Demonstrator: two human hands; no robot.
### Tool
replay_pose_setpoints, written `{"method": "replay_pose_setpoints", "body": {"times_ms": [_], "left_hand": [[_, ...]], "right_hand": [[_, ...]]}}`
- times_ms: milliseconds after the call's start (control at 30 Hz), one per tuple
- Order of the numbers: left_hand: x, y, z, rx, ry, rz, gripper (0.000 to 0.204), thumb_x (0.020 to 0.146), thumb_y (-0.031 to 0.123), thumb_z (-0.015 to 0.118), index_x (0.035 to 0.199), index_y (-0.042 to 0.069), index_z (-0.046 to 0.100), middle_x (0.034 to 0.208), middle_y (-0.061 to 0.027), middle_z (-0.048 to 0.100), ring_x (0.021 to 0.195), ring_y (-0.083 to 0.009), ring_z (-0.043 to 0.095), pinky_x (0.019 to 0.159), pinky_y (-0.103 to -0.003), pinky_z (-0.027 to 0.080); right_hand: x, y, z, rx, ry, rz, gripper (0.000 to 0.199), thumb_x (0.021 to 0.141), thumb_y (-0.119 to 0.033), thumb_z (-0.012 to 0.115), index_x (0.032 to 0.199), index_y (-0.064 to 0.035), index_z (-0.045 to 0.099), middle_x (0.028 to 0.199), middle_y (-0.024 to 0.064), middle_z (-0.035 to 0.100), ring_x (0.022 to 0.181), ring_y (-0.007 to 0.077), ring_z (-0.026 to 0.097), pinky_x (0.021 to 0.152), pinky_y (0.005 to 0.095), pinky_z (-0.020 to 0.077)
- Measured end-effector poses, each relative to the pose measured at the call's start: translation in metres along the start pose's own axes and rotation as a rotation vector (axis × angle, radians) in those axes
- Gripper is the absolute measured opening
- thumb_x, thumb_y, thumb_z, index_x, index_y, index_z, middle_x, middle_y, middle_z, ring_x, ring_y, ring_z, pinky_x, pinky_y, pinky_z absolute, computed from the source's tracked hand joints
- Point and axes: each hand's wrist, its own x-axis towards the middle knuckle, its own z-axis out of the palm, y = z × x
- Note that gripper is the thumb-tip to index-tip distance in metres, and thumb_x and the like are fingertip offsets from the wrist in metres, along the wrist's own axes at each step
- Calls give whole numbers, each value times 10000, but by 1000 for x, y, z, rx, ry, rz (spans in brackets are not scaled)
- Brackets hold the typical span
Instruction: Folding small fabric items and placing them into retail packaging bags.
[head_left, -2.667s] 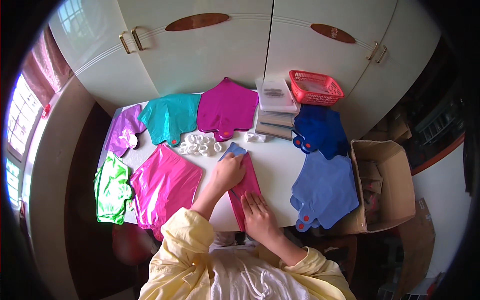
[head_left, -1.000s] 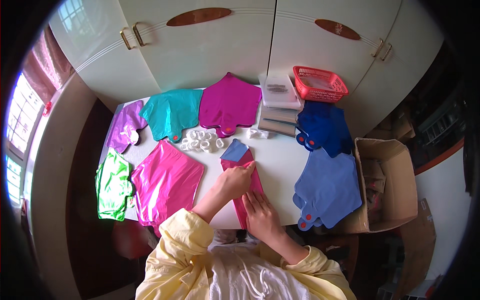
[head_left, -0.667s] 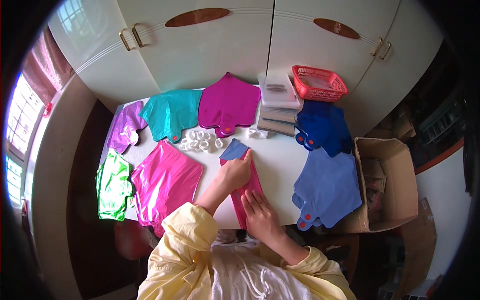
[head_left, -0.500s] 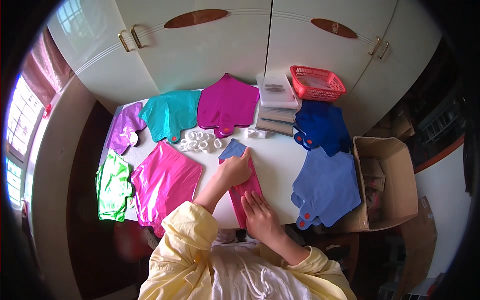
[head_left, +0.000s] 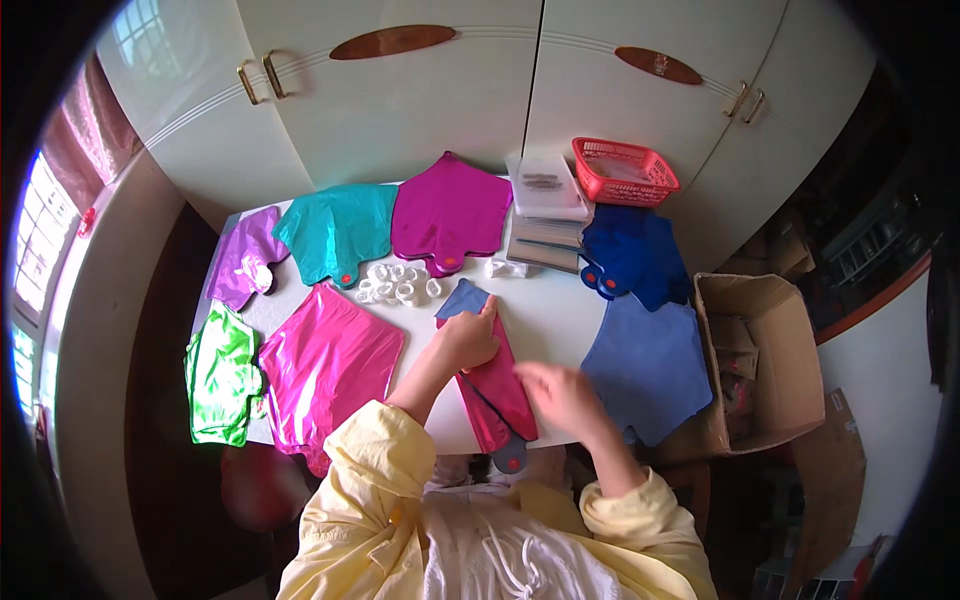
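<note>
A folded foil balloon (head_left: 503, 385), flat and pink with a dark edge, lies lengthwise before me at the table's front. Its blue-grey tip (head_left: 463, 298) points away from me, and a grey rounded tab with a red dot hangs over the near edge. My left hand (head_left: 470, 338) presses on its upper part, most fingers curled under and one stretched along the tip. To the right, my right hand (head_left: 562, 395) is lifted off the foil and blurred by motion. Beside it lies a stack of blue-grey flat balloons (head_left: 650, 370).
Flat balloons in pink (head_left: 335, 365), green (head_left: 222, 375), purple (head_left: 245, 255), teal (head_left: 340, 235), magenta (head_left: 450, 210) and dark blue (head_left: 640, 255) ring the white table. White rings (head_left: 395, 285) sit mid-table. Behind are a plastic tub (head_left: 545, 185) and red basket (head_left: 627, 180); a cardboard box (head_left: 770, 390) stands right.
My right hand has risen from the foil and moved right and away from me. The folded balloon's lower part has spread wider to the right, showing its grey tab. My left hand stays put.
</note>
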Motion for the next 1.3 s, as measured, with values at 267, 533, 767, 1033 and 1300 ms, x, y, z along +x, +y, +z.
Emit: {"method": "replay_pose_setpoints", "body": {"times_ms": [267,533,767,1033,1300], "left_hand": [[10,-6,9,64,57,33,675,817,143,433,1444,4,228,818,-280,648,727,-416,657,677,-457,539],[9,-9,13,-5,83,13,669,819,194,473,1431,19,265,733,-288,627,643,-410,642,620,-471,531],[5,-3,11,68,94,-3,716,787,160,475,1440,-11,235,827,-260,655,762,-400,662,680,-453,533],[16,-13,24,39,172,33,705,778,195,482,1424,0,280,789,-295,629,735,-438,638,691,-483,520],[8,-4,16,53,116,12,698,777,160,452,1433,4,271,879,-272,651,813,-428,650,734,-465,526]], "right_hand": [[72,53,37,-271,310,63,168,730,-284,743,816,-163,666,801,39,614,833,291,561,726,409,450],[72,38,29,-380,99,302,338,678,-384,778,908,-204,607,997,42,573,1007,302,520,820,471,409],[56,27,26,-547,133,346,533,608,-468,808,974,-169,561,1037,70,545,1039,301,490,833,458,392],[25,21,22,-650,149,234,638,562,-519,810,964,-106,539,995,83,534,986,281,493,790,444,389],[-5,16,21,-730,201,86,624,535,-539,788,900,-92,550,913,66,521,895,247,487,738,401,355]]}}
